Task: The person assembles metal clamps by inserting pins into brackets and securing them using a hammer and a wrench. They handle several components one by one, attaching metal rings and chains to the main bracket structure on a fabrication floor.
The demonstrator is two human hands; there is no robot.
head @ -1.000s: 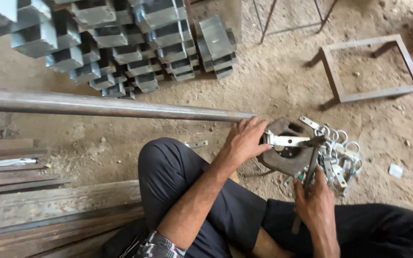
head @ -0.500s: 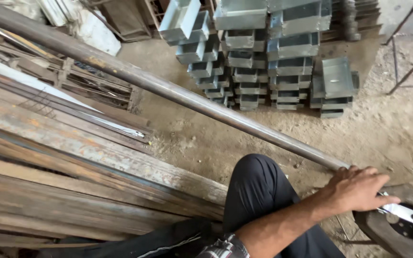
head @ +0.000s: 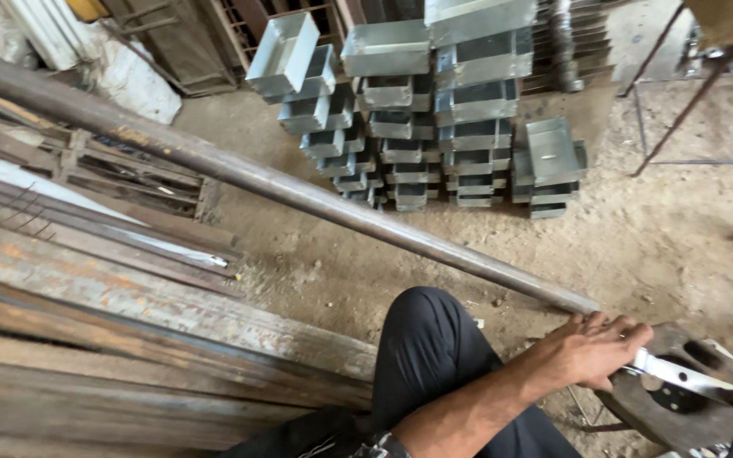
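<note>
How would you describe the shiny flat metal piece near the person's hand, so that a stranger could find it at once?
Follow the long rusty pipe across the dirt floor to its lower right end, where the left hand rests. From under that hand, the bright flat strip reaches right over a dark heavy metal block. It alone is silvery there.

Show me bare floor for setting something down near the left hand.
Bare dirt floor lies between the long grey steel pipe and the stacked shiny sheet-metal boxes. Crowded: rusty flat bars beyond the pipe, and the dark steel block by the left hand, which grips a bright metal strip.
</note>
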